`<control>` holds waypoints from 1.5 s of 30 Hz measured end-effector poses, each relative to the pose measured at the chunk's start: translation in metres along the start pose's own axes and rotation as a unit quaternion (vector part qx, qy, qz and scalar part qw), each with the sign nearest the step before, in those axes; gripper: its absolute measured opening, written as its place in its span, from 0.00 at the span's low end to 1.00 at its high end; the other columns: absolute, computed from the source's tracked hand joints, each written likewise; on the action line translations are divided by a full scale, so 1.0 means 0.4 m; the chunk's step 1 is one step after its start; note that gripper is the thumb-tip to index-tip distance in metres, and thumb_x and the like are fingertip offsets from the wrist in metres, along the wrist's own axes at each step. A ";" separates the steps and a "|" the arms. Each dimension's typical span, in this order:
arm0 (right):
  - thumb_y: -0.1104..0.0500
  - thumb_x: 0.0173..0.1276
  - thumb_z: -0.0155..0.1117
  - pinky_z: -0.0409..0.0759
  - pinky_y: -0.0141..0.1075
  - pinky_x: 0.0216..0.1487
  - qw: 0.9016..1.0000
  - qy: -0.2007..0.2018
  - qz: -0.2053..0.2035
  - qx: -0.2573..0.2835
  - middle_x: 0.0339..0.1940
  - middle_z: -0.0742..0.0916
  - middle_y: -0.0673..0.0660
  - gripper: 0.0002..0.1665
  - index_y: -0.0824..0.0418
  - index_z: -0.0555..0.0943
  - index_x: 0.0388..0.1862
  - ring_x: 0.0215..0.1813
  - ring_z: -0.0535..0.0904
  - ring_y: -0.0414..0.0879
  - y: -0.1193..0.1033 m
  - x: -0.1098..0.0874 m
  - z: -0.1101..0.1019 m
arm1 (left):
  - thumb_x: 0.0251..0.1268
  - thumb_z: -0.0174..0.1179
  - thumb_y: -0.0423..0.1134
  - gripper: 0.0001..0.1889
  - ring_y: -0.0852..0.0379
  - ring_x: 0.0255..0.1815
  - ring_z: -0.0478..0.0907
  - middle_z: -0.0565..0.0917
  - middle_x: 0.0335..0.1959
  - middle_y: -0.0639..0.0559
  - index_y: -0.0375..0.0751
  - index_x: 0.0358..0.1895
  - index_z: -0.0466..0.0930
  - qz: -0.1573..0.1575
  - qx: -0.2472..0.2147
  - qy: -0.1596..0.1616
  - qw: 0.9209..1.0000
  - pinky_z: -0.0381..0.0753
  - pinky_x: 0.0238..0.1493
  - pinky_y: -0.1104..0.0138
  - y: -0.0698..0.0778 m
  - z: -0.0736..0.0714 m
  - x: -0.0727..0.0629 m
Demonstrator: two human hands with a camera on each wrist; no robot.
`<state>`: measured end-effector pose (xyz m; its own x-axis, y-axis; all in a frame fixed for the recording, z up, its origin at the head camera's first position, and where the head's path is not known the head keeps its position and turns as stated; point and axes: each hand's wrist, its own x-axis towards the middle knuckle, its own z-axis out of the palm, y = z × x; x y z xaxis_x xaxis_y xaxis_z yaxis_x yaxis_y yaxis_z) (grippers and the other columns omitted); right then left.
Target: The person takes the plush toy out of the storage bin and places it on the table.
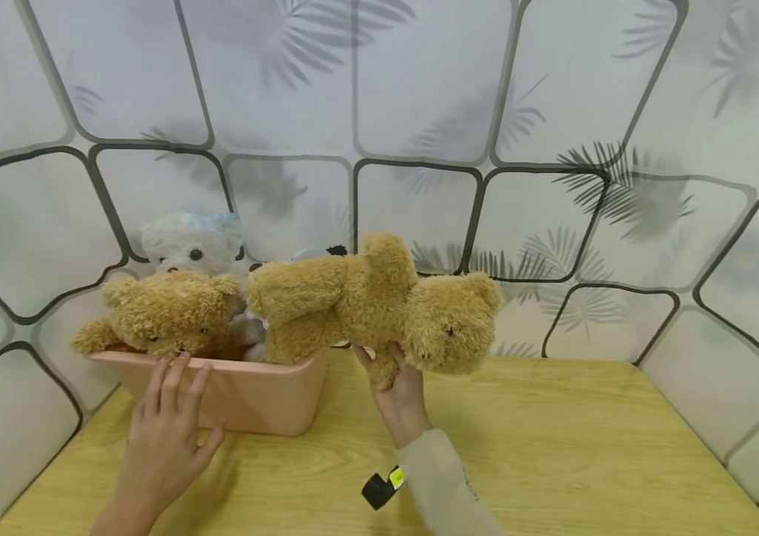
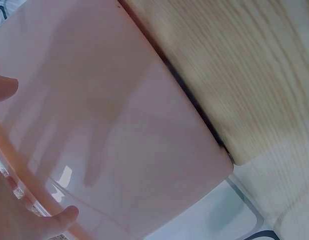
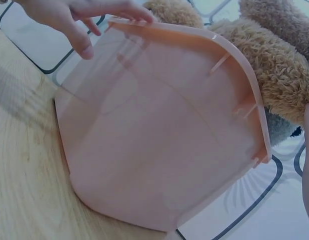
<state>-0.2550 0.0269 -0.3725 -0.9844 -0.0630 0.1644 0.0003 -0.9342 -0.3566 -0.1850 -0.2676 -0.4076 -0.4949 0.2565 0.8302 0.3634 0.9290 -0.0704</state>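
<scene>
At far left, one tan bear (image 1: 168, 316) lies in the single pink bin (image 1: 252, 398), its head at the front rim, and one white plush toy (image 1: 188, 242) shows behind it. The left hand (image 1: 165, 439) is open, its extended fingertips resting on that rim and its thumb apart. Beside the first bear is some grey plush (image 1: 250, 331), too covered to count. Next comes a second bear (image 1: 369, 305), also tan, held sideways in the air: legs over the bin's right end, head to the right beyond it. The right hand (image 1: 401, 394) grips it from below, around one arm. Beneath, near the one visible sleeve (image 1: 443, 476), one black object with a yellow label (image 1: 379, 487) lies on the wooden surface (image 1: 587, 447).
</scene>
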 end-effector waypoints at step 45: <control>0.65 0.78 0.53 0.85 0.50 0.50 0.991 0.075 -0.073 -0.084 0.30 0.81 0.51 0.22 0.55 0.74 0.20 0.38 0.79 0.45 -0.177 0.015 -0.135 | 0.75 0.31 0.66 0.40 0.27 0.72 0.58 0.62 0.72 0.28 0.34 0.70 0.65 -0.004 -0.008 0.010 1.000 0.73 0.42 0.30 0.002 0.004 -0.001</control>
<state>-0.2706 0.1117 -0.3960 -0.9867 0.1338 0.0921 -0.1619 -0.8569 -0.4894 -0.1858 -0.2667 -0.4087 -0.4818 0.2434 0.8418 0.3724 0.9265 -0.0547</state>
